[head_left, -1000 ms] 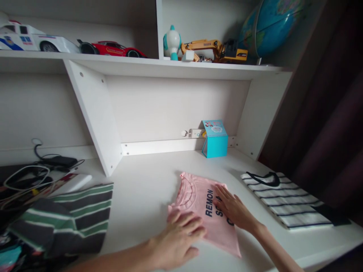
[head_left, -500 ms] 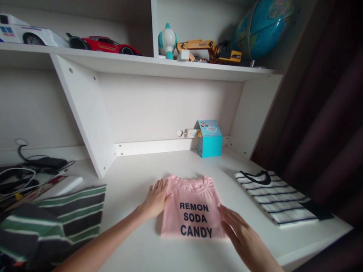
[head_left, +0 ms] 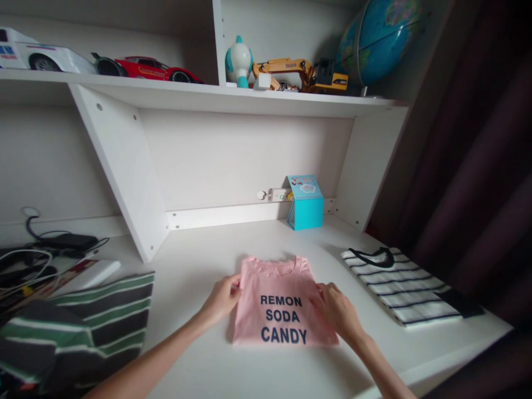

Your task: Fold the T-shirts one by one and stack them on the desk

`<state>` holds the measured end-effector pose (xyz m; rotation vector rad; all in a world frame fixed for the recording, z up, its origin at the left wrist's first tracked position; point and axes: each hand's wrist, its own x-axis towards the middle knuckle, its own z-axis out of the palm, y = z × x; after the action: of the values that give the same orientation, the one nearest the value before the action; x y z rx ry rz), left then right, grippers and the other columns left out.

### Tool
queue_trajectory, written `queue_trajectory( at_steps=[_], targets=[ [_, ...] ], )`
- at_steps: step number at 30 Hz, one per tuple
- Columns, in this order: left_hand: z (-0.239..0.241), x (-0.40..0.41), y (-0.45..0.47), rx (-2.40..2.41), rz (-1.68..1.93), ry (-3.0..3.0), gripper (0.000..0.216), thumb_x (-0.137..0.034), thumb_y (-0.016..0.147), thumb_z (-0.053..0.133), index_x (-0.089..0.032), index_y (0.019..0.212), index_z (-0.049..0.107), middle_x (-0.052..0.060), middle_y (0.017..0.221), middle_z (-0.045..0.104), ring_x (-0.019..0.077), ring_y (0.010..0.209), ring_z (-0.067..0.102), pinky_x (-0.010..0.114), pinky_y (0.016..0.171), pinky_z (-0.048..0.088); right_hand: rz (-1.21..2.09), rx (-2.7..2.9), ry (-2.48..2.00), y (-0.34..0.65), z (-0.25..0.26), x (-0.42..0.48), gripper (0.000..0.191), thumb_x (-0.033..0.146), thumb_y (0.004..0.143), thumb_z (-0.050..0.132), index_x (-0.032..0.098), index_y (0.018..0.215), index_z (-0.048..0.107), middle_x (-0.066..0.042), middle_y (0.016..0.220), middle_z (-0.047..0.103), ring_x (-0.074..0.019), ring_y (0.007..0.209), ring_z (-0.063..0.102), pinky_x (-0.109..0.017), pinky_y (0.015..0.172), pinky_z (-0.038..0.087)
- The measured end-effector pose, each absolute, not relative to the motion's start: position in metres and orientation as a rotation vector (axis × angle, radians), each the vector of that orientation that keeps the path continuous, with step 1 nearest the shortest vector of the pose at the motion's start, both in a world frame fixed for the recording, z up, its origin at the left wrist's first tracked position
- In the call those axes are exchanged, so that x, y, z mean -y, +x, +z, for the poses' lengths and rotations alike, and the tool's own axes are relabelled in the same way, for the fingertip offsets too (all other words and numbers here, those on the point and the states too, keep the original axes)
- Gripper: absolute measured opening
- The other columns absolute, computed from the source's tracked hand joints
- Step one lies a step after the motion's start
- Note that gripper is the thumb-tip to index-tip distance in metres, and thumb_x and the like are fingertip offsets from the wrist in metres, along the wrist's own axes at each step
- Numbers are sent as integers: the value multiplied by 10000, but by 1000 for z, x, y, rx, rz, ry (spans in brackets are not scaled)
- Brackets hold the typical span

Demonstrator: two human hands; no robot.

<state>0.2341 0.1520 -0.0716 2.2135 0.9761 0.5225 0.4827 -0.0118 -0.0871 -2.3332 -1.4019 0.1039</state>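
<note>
A folded pink T-shirt (head_left: 274, 282) with dark lettering lies on the white desk, its collar towards the back. At its left edge, my left hand (head_left: 224, 295) is closed, with the fingertips pinching the cloth. My right hand (head_left: 337, 310) is bent over the right edge of the same shirt, its fingers curled and gripping the side; the fingertips are partly hidden and slightly blurred. To the right lies a folded white shirt with black stripes (head_left: 401, 285). A green, grey and white striped garment (head_left: 106, 316) is spread at the left.
A blue desk calendar (head_left: 308, 213) stands at the back near a socket strip. Cables and a black adapter (head_left: 70, 241) lie at the far left. Above, the shelf (head_left: 249, 100) holds toy cars, a toy excavator (head_left: 299, 69) and a globe (head_left: 378, 41). A dark curtain hangs at right.
Both hands went from lying flat with outstretched fingers at the shirt's sides to closing on its edges. The right hand moved up a little. The view shifted slightly.
</note>
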Motion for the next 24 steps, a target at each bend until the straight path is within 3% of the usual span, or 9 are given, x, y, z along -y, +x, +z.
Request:
queue_trajectory(
  at_steps=[5, 10, 16, 24],
  targets=[
    [-68, -152, 240, -1002, 503, 1792, 342, -165, 727, 526, -156, 1066, 473, 30, 839, 631, 161, 765, 618, 260, 685, 476, 225, 1287, -2299, 492, -86, -5, 173, 245, 760, 473, 157, 842, 598, -85, 756, 657, -187, 693, 619, -236, 565, 398],
    [-56, -137, 247, -947, 436, 1750, 305, -154, 735, 497, -201, 1033, 449, -31, 687, 582, 137, 660, 596, 240, 610, 453, 361, 1288, -2171, 502, -80, 0, 74, 224, 656, 522, 167, 637, 566, -49, 654, 645, -164, 621, 598, -210, 503, 371],
    [-43, -104, 275, -814, 549, 1840, 325, -143, 685, 527, -164, 1010, 514, 32, 973, 576, 105, 672, 553, 215, 604, 437, 338, 1348, -1967, 524, -61, 31, 98, 248, 717, 439, 182, 729, 511, -18, 720, 630, -145, 666, 584, -219, 568, 409],
    [-38, -46, 391, -463, 686, 1925, 490, -127, 638, 602, -183, 1120, 535, 109, 1211, 452, 108, 679, 560, 277, 676, 503, 214, 1116, -1887, 644, -34, 115, 253, 335, 675, 539, 219, 897, 497, -76, 834, 664, -214, 717, 628, -288, 598, 469]
  ],
)
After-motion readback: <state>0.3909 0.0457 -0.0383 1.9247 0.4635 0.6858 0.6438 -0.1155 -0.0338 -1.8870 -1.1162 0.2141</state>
